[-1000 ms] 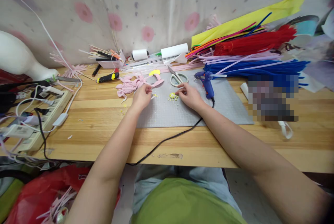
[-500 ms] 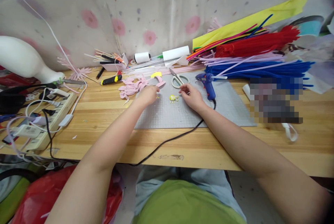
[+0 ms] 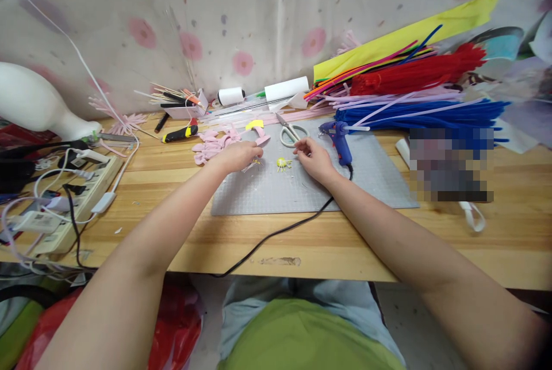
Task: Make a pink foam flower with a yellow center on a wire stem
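Observation:
My left hand [image 3: 244, 156] is over the left part of the grey cutting mat [image 3: 366, 189], its fingers curled together and pointing down. Thin white stems with yellow tips, like flower stamens [image 3: 251, 167], show right below these fingers; whether they are gripped I cannot tell. Beside my right hand [image 3: 314, 158] lies a small cluster of similar yellow-tipped stamens [image 3: 283, 164]. That hand rests on the mat with loosely bent fingers, thumb apart, and nothing visible in it. Scissors [image 3: 293, 133] lie just behind it. Pink fuzzy petal pieces [image 3: 215, 144] are heaped beyond my left hand.
A blue glue gun [image 3: 340, 141] lies right of my right hand, its black cord [image 3: 280, 233] crossing the table front. Blue [image 3: 414, 115] and red pipe cleaners [image 3: 414, 76] are stacked at the back right. A yellow-black cutter [image 3: 180, 134] and a power strip [image 3: 81, 203] are leftward.
My left hand has shifted slightly left, and more of the stamens below it shows. My right hand stays in nearly the same place. The view has turned a little.

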`<state>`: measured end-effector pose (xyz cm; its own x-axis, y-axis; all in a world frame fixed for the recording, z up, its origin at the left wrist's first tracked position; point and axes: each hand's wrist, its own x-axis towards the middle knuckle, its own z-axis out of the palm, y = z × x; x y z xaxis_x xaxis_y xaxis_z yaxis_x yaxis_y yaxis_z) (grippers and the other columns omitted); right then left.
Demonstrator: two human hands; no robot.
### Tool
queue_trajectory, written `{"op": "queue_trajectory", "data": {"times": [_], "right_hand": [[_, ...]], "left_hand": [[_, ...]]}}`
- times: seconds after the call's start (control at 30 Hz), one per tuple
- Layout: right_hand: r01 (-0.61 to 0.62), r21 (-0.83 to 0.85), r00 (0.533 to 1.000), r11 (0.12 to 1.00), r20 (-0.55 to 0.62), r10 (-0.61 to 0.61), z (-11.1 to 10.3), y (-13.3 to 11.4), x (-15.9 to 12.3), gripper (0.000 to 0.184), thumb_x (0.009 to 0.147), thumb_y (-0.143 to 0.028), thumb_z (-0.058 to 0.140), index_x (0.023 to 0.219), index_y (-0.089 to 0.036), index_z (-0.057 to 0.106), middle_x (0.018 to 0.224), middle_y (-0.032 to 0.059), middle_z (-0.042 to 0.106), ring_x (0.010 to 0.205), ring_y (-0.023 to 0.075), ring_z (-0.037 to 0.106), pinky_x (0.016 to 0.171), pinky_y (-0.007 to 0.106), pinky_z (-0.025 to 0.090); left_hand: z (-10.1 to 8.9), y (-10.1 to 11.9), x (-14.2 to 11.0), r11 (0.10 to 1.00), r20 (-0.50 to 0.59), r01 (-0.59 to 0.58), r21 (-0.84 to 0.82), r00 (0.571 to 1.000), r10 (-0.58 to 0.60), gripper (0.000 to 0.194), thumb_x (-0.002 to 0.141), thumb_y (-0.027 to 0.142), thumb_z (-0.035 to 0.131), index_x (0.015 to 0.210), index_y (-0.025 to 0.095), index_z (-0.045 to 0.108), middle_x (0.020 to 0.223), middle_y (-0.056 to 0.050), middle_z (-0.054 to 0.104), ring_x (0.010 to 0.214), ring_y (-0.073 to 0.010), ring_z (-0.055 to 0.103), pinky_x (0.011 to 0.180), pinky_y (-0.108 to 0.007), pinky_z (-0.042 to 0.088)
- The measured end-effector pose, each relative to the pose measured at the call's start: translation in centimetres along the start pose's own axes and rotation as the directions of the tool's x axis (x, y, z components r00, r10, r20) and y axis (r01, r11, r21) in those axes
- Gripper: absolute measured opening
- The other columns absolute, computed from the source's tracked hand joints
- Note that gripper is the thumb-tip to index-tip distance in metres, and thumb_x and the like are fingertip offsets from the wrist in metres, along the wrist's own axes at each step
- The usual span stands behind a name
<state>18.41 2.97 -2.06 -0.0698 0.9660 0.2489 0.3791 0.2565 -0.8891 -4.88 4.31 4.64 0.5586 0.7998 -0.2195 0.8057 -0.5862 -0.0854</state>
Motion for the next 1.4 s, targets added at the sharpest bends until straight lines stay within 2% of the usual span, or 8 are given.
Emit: {"op": "queue_trajectory", "data": {"times": [0.1,0.27,0.57,0.73,0.93,1.1,1.3,1.4], "right_hand": [[-0.010,-0.004,1.000,1.000,0.001,0.010,0.0,0.0,0.0,0.020,0.070,-0.014,0.048,0.087,-0.023,0.054,0.081,0.0032,0.068,0.074,0.0188,0.059,0.074,0.036,0.044],[-0.016,-0.009,1.000,1.000,0.004,0.016,0.0,-0.1,0.0,0.020,0.070,-0.014,0.048,0.087,-0.022,0.054,0.082,0.0037,0.068,0.074,0.0190,0.059,0.074,0.036,0.044],[-0.023,-0.038,1.000,0.999,-0.007,0.023,-0.1,-0.2,-0.1,0.022,0.072,-0.011,0.047,0.089,-0.021,0.055,0.083,0.0031,0.068,0.075,0.0171,0.060,0.074,0.033,0.045],[0.050,-0.105,0.999,0.993,-0.013,-0.052,-0.2,-2.1,-0.5,0.019,0.075,-0.014,0.049,0.092,-0.020,0.057,0.090,0.0046,0.068,0.076,0.0161,0.060,0.070,0.030,0.045],[0.123,-0.163,0.979,0.979,0.184,-0.092,1.2,-4.3,-0.2,0.012,0.076,-0.016,0.054,0.086,-0.020,0.059,0.083,0.0025,0.068,0.073,0.0148,0.060,0.068,0.028,0.043],[0.134,-0.160,0.972,0.978,0.213,-0.098,2.0,-4.5,0.6,0.010,0.077,-0.017,0.055,0.085,-0.018,0.060,0.083,0.0029,0.068,0.073,0.0136,0.060,0.067,0.026,0.042],[0.109,-0.236,0.971,0.966,0.234,-0.052,2.6,-4.7,0.5,0.014,0.078,-0.016,0.054,0.089,-0.018,0.063,0.084,0.0033,0.068,0.072,0.0142,0.059,0.066,0.026,0.041],[0.202,-0.316,0.950,0.927,0.295,-0.107,3.5,-5.2,0.2,0.021,0.079,-0.014,0.051,0.094,-0.017,0.066,0.088,0.0050,0.069,0.081,0.0166,0.059,0.074,0.028,0.042]], "left_hand": [[-0.2,0.1,0.0,1.000,0.024,-0.022,0.013,0.999,0.022,0.032,0.080,0.016,0.044,0.101,0.023,0.066,0.104,-0.007,0.064,0.093,-0.0185,0.060,0.079,-0.028,0.040],[-0.3,-0.1,0.0,1.000,0.043,0.011,0.010,0.999,-0.011,0.024,0.076,0.015,0.047,0.087,0.020,0.067,0.096,-0.007,0.067,0.086,-0.0185,0.060,0.074,-0.027,0.040],[-1.0,-0.5,-1.5,0.997,-0.011,0.074,-0.019,0.997,-0.075,0.021,0.077,0.015,0.045,0.084,0.018,0.065,0.088,-0.006,0.068,0.079,-0.0179,0.060,0.067,-0.027,0.037],[-1.4,-0.6,-2.3,0.992,-0.048,0.118,-0.034,0.992,-0.120,0.023,0.080,0.018,0.043,0.089,0.018,0.065,0.092,-0.006,0.068,0.080,-0.0181,0.060,0.067,-0.027,0.039],[-0.1,-0.4,-2.3,1.000,-0.068,0.021,-0.015,0.997,-0.022,0.034,0.080,0.014,0.044,0.107,0.020,0.064,0.107,-0.008,0.065,0.098,-0.0194,0.059,0.081,-0.028,0.043],[0.6,-0.5,-1.6,0.999,-0.079,-0.049,-0.003,0.996,0.049,0.029,0.081,0.017,0.043,0.097,0.017,0.066,0.103,-0.009,0.063,0.096,-0.0198,0.059,0.081,-0.029,0.044],[0.2,-0.4,-2.0,0.998,-0.030,0.035,-0.044,0.999,-0.037,0.022,0.077,0.020,0.048,0.091,0.016,0.064,0.099,-0.009,0.066,0.088,-0.0199,0.061,0.073,-0.028,0.044],[0.2,-0.6,-2.5,0.994,-0.060,0.090,-0.061,0.994,-0.093,0.022,0.077,0.021,0.047,0.092,0.017,0.063,0.096,-0.007,0.067,0.088,-0.0197,0.061,0.070,-0.027,0.042]]}}
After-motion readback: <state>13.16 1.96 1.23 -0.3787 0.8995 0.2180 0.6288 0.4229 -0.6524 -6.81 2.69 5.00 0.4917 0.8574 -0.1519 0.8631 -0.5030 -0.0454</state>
